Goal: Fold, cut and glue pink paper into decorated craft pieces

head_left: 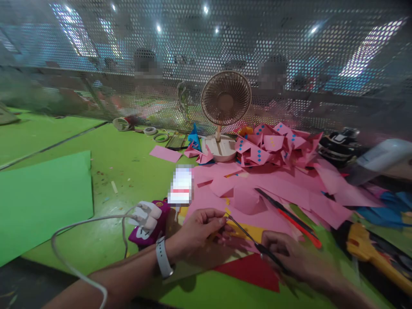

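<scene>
Bench: green top [135, 148], perforated screen [106, 86] behind it.
Left hand [206, 227]: thumb and forefinger pinched together at the tip of a slim dark tool [243, 231]; can't tell if a scrap sits between them.
Right hand [286, 251]: fingers curled round that tool's handle, tip angled at the left fingertips.
Under hands: yellow paper [251, 232], red sheet [254, 271] nearer the wearer.
Left wrist: white-banded watch [163, 257]; just beyond, purple pouch [135, 238] with white plugs [149, 216] on it.
Past hands: lit phone [180, 189] beside spread pink sheets [206, 201]; black-and-red tool [301, 226] right.
Back: fan [225, 101], folded pink pieces [278, 143] heaped beside it.
Far left: big green sheet [45, 206].
</scene>
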Demonstrator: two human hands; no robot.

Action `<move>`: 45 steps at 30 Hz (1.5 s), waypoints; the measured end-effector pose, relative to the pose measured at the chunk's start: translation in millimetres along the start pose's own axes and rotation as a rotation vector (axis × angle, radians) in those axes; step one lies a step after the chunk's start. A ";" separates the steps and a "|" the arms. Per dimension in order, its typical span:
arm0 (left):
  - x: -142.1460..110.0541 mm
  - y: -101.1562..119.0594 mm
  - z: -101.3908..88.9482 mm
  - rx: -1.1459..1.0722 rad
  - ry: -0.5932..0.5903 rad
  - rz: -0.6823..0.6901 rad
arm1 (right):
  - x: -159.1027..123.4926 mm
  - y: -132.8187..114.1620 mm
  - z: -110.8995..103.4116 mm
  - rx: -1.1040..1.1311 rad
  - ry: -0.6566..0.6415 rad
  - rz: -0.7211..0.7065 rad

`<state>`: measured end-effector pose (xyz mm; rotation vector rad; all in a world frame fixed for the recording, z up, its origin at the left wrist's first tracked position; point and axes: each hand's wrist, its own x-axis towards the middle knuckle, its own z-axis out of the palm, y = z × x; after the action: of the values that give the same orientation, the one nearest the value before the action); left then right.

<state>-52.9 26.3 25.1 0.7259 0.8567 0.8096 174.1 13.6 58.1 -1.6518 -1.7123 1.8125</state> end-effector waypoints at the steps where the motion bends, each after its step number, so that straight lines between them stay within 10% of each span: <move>1: 0.2 0.0 -0.4 0.010 -0.002 0.001 | 0.3 1.0 -0.1 -0.003 0.000 -0.002; 45: 1.6 -1.9 -5.1 0.015 -0.011 0.020 | -0.9 0.5 0.6 0.108 -0.016 0.007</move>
<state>-56.0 27.8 20.7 0.7526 0.8474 0.8167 174.2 12.4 58.1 -1.6076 -1.5863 1.8902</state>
